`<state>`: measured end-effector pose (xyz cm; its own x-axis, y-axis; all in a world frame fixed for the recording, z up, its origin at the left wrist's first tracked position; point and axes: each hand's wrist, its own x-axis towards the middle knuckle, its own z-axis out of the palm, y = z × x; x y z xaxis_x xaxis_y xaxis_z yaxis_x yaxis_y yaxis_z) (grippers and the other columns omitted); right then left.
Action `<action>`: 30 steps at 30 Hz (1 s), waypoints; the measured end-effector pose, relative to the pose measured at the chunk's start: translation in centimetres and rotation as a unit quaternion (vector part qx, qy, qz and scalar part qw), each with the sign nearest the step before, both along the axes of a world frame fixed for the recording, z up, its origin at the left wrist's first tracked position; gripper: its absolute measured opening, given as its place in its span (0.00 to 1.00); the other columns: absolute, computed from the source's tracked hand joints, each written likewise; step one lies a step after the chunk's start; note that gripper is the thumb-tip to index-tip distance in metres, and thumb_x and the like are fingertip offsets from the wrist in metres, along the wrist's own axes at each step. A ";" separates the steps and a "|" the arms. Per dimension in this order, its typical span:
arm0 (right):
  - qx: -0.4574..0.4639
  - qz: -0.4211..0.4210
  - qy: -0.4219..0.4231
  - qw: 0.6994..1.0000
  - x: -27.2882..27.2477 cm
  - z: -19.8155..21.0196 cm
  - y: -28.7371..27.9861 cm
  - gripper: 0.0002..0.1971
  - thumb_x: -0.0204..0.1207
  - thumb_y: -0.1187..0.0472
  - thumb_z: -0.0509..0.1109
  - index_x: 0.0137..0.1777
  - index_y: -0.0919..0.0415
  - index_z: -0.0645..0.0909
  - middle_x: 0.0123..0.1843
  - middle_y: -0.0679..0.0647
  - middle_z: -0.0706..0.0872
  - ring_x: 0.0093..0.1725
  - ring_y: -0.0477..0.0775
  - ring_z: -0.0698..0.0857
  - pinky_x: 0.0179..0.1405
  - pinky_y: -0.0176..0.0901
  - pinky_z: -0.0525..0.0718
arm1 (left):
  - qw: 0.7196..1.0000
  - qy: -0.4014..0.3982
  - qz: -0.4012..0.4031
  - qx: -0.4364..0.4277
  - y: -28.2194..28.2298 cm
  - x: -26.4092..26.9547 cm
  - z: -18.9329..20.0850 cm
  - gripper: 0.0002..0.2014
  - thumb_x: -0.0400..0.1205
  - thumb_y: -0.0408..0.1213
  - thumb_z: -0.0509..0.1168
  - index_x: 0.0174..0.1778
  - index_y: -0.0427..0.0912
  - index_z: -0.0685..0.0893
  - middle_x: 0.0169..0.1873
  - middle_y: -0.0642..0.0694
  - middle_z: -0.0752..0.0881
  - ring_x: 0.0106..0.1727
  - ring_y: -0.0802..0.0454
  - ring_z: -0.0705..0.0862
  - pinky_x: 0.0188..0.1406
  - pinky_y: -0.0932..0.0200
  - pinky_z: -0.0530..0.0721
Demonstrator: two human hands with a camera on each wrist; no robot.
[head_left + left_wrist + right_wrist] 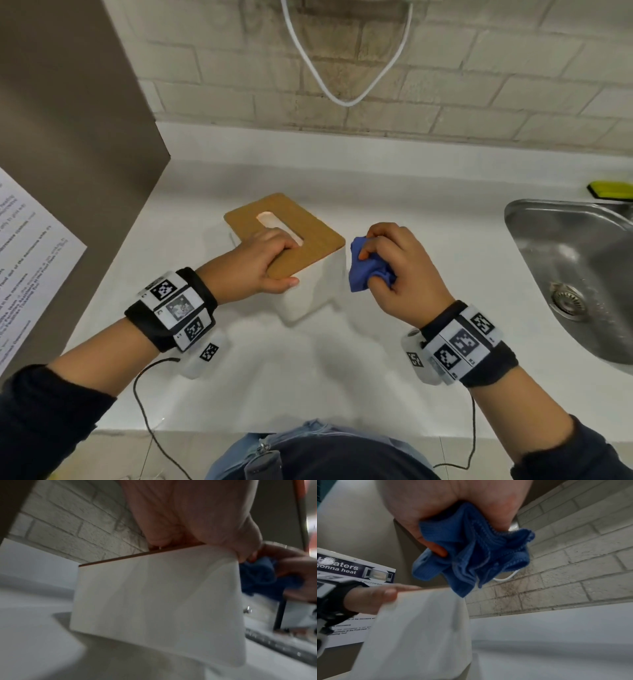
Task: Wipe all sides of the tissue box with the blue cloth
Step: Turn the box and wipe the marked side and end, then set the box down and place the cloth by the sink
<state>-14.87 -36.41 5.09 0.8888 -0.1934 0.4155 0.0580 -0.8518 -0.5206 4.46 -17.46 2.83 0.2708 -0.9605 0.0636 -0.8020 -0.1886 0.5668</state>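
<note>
Left hand grip clamps the tissue box lid (box tilted on desk); beside the box, right hand grip pinches bunched blue cloth.

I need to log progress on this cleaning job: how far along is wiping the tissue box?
Done: the blue cloth is picked up, bunched in the right hand. In hand: the left hand grips the tissue box by its wooden lid and tilts it off the counter, with the cloth beside its right side. Contact is unclear. Left: nothing shows which sides are already wiped.
</note>
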 end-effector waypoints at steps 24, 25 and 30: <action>0.036 0.054 0.106 0.992 -1.2 -4.1 3.1 0.12 0.65 0.60 0.63 0.49 0.53 0.77 0.54 0.53 0.79 0.49 0.56 0.78 0.48 0.50 0.78 | 0.916 -0.149 0.364 0.078 2.0 -4.1 -3.7 0.37 0.60 0.66 0.57 0.49 0.36 0.77 0.50 0.37 0.80 0.56 0.38 0.72 0.54 0.43 0.67; 0.037 0.036 0.114 0.992 -1.7 -4.5 2.9 0.12 0.65 0.61 0.64 0.50 0.54 0.78 0.54 0.53 0.79 0.49 0.56 0.78 0.48 0.50 0.78 | 0.921 -0.146 0.355 0.070 2.1 -4.2 -3.6 0.36 0.58 0.67 0.57 0.47 0.38 0.77 0.49 0.39 0.80 0.55 0.39 0.72 0.52 0.44 0.67; 0.096 -0.218 0.127 0.963 -7.0 -7.3 -1.0 0.14 0.66 0.72 0.69 0.50 0.60 0.77 0.52 0.55 0.77 0.49 0.62 0.79 0.45 0.56 0.81 | 0.943 -0.098 0.316 0.039 1.8 -6.2 -3.7 0.34 0.55 0.68 0.60 0.43 0.42 0.74 0.47 0.43 0.78 0.55 0.40 0.71 0.52 0.46 0.66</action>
